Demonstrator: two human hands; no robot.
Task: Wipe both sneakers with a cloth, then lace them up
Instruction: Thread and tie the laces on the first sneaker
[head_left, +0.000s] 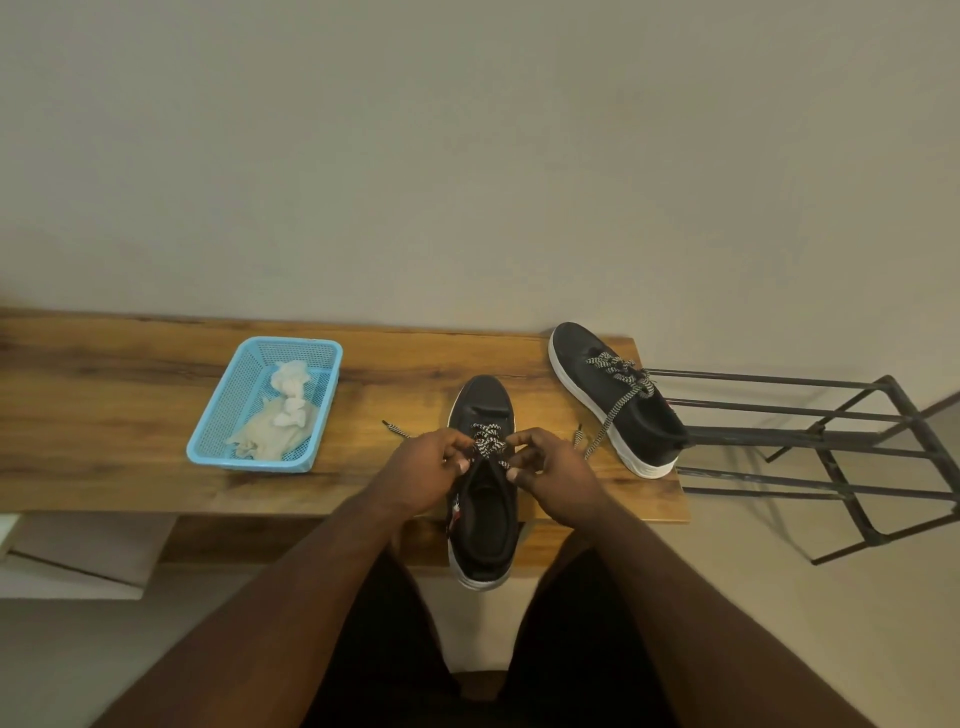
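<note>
The light is soft and a bit dim, with a warm yellow look. The black metal rack (810, 431) throws thin dark shadows on the plain cream wall (467, 156). A bright patch shines on the brown wooden bench (104, 415). Straight lines bend near the edges. The picture looks slightly soft all over.

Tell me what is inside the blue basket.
The blue basket on the wooden table holds a crumpled whitish cloth, bunched from the far end toward the near wall. Bare mesh floor shows on its left side. Whatever lies under the cloth is covered and cannot be seen.
</note>
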